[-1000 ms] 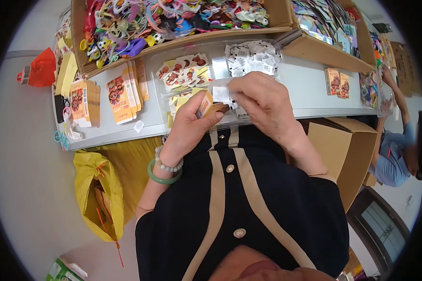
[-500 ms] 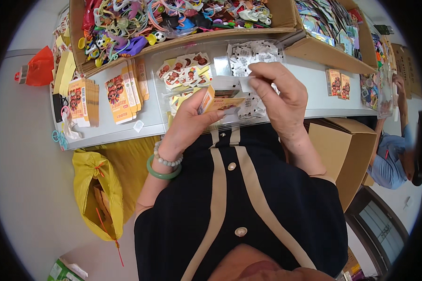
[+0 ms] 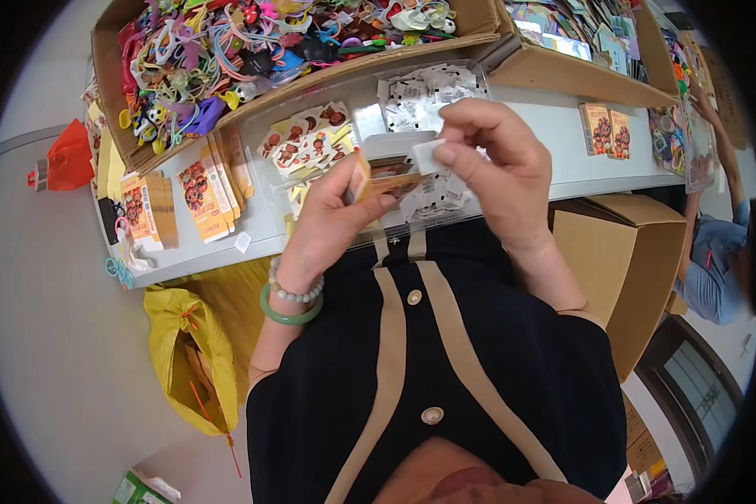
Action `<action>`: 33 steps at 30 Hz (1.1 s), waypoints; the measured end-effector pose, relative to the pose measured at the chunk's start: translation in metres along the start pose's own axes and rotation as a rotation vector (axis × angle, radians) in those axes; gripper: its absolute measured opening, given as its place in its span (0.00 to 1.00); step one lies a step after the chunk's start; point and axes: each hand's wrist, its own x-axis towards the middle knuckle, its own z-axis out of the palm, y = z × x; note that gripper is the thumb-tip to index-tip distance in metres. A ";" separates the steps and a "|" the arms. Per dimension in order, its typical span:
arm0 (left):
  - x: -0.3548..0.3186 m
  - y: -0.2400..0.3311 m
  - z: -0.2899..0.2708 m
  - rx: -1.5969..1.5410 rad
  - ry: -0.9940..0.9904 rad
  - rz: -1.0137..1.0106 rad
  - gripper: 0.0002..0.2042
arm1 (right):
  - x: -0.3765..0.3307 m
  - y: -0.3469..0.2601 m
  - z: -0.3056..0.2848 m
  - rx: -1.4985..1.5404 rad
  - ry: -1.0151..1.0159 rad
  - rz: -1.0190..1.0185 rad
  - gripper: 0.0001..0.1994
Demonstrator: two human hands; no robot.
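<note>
My left hand [image 3: 328,206] is closed around a small orange and yellow carton [image 3: 360,178], held on its side with its open end toward the right. Inside the carton's mouth some dark printed content shows. Between the thumb and fingertips of my right hand [image 3: 502,172] is a small flat white packet [image 3: 427,157], right at the carton's opening. Beneath both hands lies a clear plastic tray [image 3: 265,191], partly covered by them. It holds sticker sheets [image 3: 305,139] with cartoon figures on its left and a heap of white printed packets [image 3: 433,94] on its right.
Beyond the tray stands a cardboard box [image 3: 328,67] full of small toys, and beside it a box of shiny cards [image 3: 563,71]. Flat orange cartons [image 3: 206,197] lie left. An open cardboard box [image 3: 601,260] is at my right, a yellow bag [image 3: 195,353] lower left. Another person's arm [image 3: 718,139] shows far right.
My right hand has brought the white packet closer to the carton's open end. The carton has tilted a little in my left hand. The whole view has shifted slightly.
</note>
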 end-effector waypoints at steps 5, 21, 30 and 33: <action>-0.003 0.000 0.005 -0.067 -0.021 0.081 0.19 | 0.006 -0.005 0.012 -0.516 -0.212 -0.370 0.17; -0.071 -0.029 -0.075 -0.482 0.403 0.330 0.20 | -0.021 0.014 0.045 -0.614 -0.579 -0.227 0.12; -0.079 -0.040 -0.077 -0.598 0.438 0.348 0.20 | 0.005 0.054 0.094 -1.115 -0.619 -0.491 0.18; -0.084 -0.043 -0.082 -0.599 0.434 0.335 0.20 | 0.009 0.053 0.092 -1.011 -0.552 -0.474 0.10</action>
